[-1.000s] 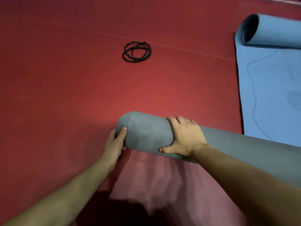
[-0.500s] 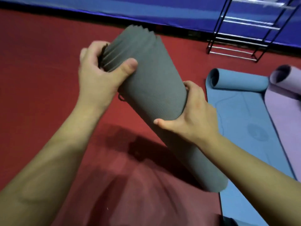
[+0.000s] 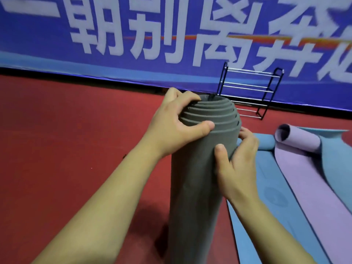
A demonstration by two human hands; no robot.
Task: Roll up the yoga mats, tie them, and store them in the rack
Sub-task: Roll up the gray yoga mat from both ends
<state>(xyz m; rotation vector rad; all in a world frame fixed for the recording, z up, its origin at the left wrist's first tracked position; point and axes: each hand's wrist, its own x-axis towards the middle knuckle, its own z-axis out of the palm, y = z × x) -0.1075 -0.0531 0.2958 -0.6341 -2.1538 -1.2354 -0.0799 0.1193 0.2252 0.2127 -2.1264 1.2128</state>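
Note:
A rolled grey yoga mat (image 3: 196,187) stands upright in front of me, its layers stepped like a cone at the top end. My left hand (image 3: 171,126) grips that top end, fingers curled over the layers and thumb across the front. My right hand (image 3: 236,162) grips the roll just below the top from the right, thumb on the front. A black metal rack (image 3: 249,90) with silver rails stands by the far wall. A blue mat (image 3: 270,197) and a purple mat (image 3: 312,168) lie partly unrolled on the right.
Red floor (image 3: 66,140) spreads to the left and ahead. A blue banner (image 3: 171,35) with large white characters covers the far wall behind the rack. The black cords seen before are out of view.
The grey roll went from lying on the floor to tilted in the air to standing upright. Both hands stayed on it, and my view rose toward the wall and rack.

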